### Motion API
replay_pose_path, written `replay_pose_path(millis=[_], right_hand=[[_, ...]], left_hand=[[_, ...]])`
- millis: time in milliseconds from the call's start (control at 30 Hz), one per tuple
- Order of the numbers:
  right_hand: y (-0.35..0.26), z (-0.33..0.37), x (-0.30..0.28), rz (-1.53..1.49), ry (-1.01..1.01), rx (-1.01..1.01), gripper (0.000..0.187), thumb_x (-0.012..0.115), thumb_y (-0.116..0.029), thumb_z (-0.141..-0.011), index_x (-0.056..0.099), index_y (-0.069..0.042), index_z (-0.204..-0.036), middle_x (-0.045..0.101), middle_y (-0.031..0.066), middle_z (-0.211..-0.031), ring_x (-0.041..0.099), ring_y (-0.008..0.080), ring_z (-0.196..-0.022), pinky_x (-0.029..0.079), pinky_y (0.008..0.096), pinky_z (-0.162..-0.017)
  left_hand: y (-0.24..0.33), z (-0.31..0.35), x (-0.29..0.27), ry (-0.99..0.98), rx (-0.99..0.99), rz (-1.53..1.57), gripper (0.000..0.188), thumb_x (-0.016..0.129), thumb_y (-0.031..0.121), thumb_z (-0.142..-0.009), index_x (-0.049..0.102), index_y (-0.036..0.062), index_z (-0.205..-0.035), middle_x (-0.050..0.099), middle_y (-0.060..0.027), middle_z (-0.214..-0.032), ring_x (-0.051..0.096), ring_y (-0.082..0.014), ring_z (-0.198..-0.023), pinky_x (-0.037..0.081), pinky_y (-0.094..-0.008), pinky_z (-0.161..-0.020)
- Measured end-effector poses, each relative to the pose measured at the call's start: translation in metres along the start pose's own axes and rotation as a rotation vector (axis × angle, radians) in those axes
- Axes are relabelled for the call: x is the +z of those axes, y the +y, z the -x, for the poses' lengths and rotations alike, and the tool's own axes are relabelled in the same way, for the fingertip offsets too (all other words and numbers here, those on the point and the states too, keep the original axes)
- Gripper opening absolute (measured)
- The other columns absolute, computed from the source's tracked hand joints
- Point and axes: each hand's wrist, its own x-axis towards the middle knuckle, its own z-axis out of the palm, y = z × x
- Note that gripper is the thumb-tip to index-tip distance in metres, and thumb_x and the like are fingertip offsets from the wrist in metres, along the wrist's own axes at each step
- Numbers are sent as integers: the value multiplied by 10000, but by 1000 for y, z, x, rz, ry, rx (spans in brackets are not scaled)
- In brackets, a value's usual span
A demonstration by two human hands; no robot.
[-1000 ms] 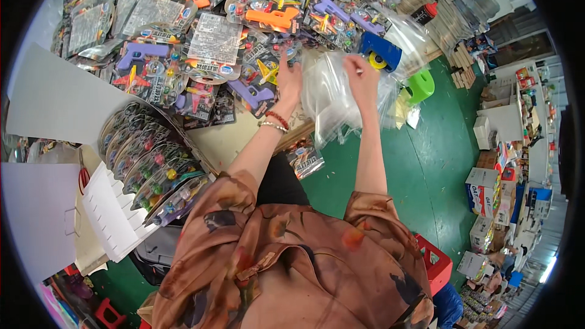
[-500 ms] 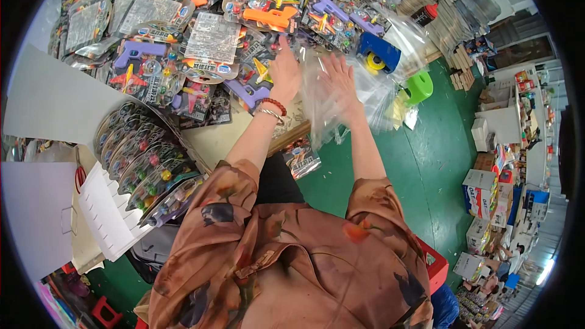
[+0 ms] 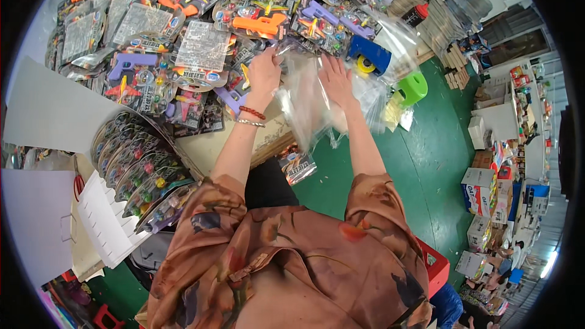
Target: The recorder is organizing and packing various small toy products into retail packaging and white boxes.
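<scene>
At the table's edge, my right hand lies flat with outstretched fingers on a stack of clear plastic bags. My left hand, with a red beaded bracelet and a silvery one at the wrist, is closed at the upper left corner of the top bag. Its fingertips look pinched on the film. Close beside that hand are carded toy packs, one with a purple toy gun and one with an orange toy gun. A blue tape dispenser stands just beyond my right hand.
Toy packs are heaped across the far table. A carton at the left holds a row of upright packs. A green plastic object sits by the table's right edge. One pack shows below the table edge, over the green floor.
My left hand has gone from a pointing finger to a closed grasp and moved left, and the bag's edge has shifted left with it. The right hand stays on the bags, slightly further left.
</scene>
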Motion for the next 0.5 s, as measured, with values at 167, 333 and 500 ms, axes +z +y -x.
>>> replay_pose_path(millis=[167, 333, 500], right_hand=[[-2, -3, 4, 54, 20, 38, 553, 316, -441, -942, 247, -212, -1441, 275, 90, -1478, 191, 326, -1378, 107, 572, -1090], [4, -2, 0, 46, 17, 29, 540, 316, -437, -945, 264, -219, -1436, 281, 74, -1477, 198, 304, -1380, 112, 565, -1093], [11, -3, 4, 81, -28, -4, 509, 314, -412, -949, 300, -225, -1422, 284, 53, -1476, 204, 279, -1379, 137, 563, -1092]], left_hand=[[18, 31, -38, -8, -3, -194, 140, 554, 181, -833, 597, 60, -889, 623, -221, -756, 599, -427, -746, 458, -503, -629], [27, 61, -64, -78, -57, -172, 245, 547, 260, -842, 593, 24, -797, 615, -217, -707, 604, -406, -713, 453, -479, -619], [36, 115, -73, -243, 37, -34, 236, 549, 228, -817, 589, 20, -714, 582, -204, -631, 589, -384, -616, 463, -440, -553]])
